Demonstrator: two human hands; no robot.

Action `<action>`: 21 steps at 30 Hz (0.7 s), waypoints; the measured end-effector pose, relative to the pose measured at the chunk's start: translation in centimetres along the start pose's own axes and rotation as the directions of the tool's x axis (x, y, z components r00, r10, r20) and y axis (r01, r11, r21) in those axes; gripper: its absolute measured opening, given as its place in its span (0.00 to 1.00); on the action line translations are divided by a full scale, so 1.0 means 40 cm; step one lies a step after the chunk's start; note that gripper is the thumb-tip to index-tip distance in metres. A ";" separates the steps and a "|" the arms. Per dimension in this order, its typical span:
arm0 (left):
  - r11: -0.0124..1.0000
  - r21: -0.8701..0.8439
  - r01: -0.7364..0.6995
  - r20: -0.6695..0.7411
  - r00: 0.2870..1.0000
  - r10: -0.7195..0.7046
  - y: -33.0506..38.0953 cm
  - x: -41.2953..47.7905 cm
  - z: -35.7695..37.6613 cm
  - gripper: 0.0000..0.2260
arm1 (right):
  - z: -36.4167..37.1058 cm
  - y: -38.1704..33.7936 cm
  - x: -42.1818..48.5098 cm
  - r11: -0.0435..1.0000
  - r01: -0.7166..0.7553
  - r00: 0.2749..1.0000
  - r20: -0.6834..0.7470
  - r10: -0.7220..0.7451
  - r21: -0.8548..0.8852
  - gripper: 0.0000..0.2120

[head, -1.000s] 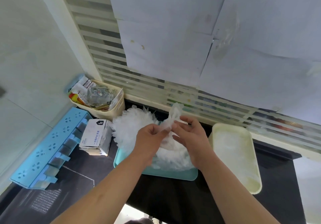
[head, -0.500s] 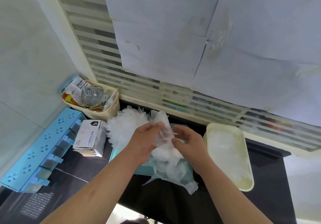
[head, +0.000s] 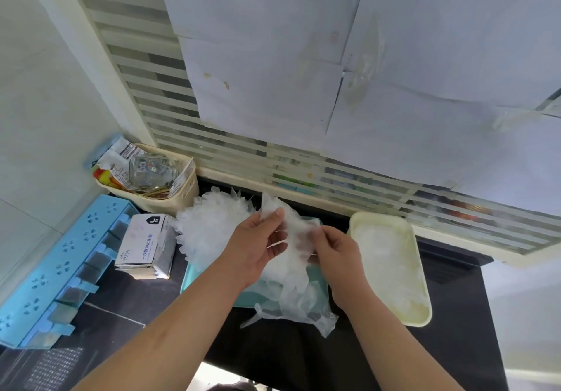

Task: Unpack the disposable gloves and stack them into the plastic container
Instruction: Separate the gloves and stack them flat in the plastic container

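Both hands hold one clear disposable glove (head: 296,234) above a teal tray (head: 194,278). My left hand (head: 253,249) pinches its upper edge, and my right hand (head: 335,251) pinches its right side. A heap of crumpled clear gloves (head: 209,226) lies on the tray's far left. More loose gloves (head: 299,305) spill over the tray's near edge onto the dark counter. To the right stands a cream plastic container (head: 422,322) with clear gloves (head: 385,257) lying inside.
A glove box (head: 142,245) lies left of the tray. A cream basket (head: 185,190) of packets and a jar stands behind it. A blue rack (head: 57,266) leans along the left wall. Papered slatted glass rises behind the counter.
The hands have pulled one glove up off the pile and spread it between them. Some gloves have slid over the tray's near edge.
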State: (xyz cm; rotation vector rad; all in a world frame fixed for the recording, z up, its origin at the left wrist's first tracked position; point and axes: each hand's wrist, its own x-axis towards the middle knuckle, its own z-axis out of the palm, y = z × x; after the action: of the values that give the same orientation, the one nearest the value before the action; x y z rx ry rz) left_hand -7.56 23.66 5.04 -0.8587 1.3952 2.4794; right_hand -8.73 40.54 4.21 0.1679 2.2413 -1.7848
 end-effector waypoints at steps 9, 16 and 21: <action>0.999 -0.036 -0.029 0.012 1.000 0.029 -0.009 0.000 0.052 0.13 | -0.052 -0.030 -0.005 0.954 -0.078 0.994 0.094 0.052 0.291 0.09; 0.996 0.039 -0.076 0.138 0.988 0.070 -0.046 -0.025 0.156 0.18 | -0.164 -0.040 0.004 0.945 -0.066 0.998 0.008 0.067 0.320 0.10; 0.991 0.098 -0.093 0.137 0.987 0.079 -0.110 -0.043 0.264 0.19 | -0.266 -0.031 0.017 0.943 -0.081 0.996 0.058 0.066 0.323 0.06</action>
State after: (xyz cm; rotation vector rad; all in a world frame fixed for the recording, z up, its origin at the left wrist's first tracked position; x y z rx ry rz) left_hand -8.55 35.03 6.96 -0.6129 1.5294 2.4493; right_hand -11.18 50.49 7.35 0.2675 1.8682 -2.0831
